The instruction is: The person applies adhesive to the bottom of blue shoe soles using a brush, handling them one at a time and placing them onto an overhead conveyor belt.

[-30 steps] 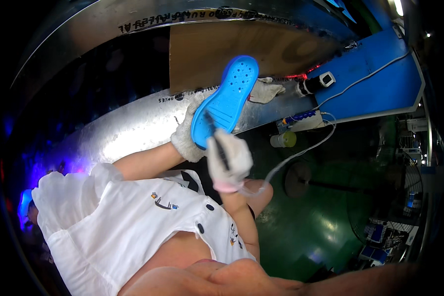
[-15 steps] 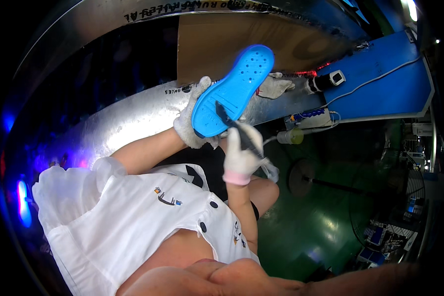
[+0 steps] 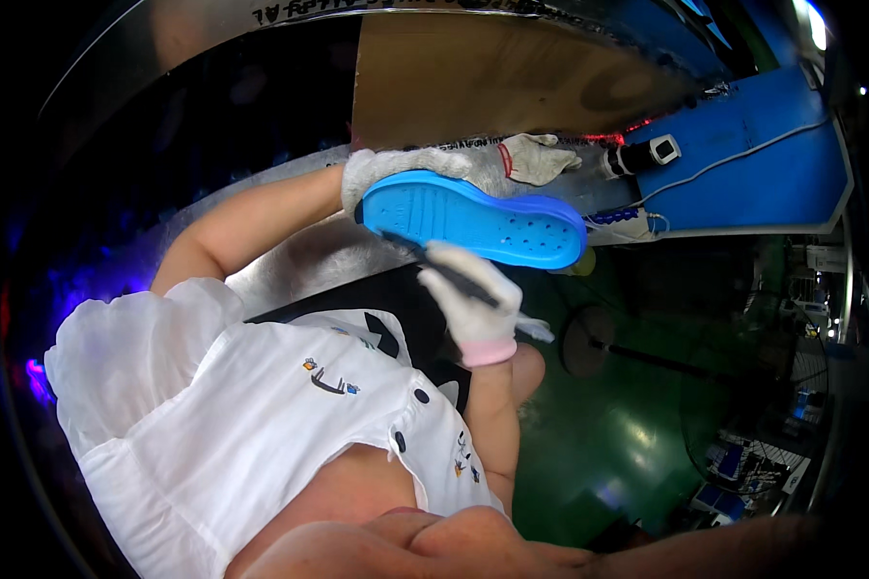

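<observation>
Held crosswise above the counter [image 3: 290, 261]: a shoe sole [image 3: 473, 220], left hand [image 3: 406, 166] behind its left end, right hand [image 3: 468, 304] in front, below its middle, thin tool [image 3: 434, 265] touching the sole's near edge. Lay behind the sole, at right: spare glove [image 3: 536, 157]. Stood farther right: slanted panel [image 3: 753, 164].

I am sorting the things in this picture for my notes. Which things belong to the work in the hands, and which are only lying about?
In the work:
- flat blue foam shoe sole with small holes, held by the gloved left hand
- thin dark brush-like tool, gripped in the gloved right hand

Lying about:
- spare grey work glove
- brown cardboard sheet
- blue panel with white cable
</observation>
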The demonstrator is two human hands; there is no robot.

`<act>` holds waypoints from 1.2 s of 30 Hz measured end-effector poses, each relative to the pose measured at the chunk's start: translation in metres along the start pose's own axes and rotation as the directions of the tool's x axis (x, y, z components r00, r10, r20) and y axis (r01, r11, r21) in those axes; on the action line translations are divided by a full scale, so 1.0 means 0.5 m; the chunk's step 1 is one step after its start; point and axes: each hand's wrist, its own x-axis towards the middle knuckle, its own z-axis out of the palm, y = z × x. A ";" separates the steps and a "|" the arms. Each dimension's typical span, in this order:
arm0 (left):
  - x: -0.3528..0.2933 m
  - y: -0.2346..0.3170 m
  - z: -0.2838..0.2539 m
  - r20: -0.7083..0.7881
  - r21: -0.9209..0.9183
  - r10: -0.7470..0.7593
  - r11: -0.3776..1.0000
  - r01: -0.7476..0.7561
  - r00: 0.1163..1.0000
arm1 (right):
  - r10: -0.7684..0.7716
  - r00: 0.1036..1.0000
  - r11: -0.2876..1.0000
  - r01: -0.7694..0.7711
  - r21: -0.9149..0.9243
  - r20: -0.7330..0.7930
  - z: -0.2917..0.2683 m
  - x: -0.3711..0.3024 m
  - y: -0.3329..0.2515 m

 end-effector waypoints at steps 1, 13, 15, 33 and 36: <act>-0.005 0.060 0.038 0.006 -0.326 -0.348 0.885 0.331 0.937 | 0.127 0.988 0.992 -0.127 0.006 -0.084 -0.001 0.009 0.004; 0.000 0.163 0.054 0.009 0.068 -0.535 0.843 0.533 0.845 | -0.201 0.941 0.736 0.328 -0.592 0.272 -0.016 0.000 -0.049; -0.016 0.188 0.070 -0.001 0.120 -0.504 0.857 0.501 0.863 | -0.206 0.967 0.838 0.254 -0.483 0.151 -0.026 0.004 -0.060; 0.019 0.145 -0.016 0.132 0.191 -0.192 0.968 0.166 0.972 | -0.310 0.949 0.773 0.289 -0.565 0.061 -0.088 0.030 -0.074; 0.014 0.156 -0.017 0.013 0.121 -0.366 0.924 0.362 0.931 | -0.261 0.922 0.580 0.388 -0.717 0.287 -0.085 0.013 -0.096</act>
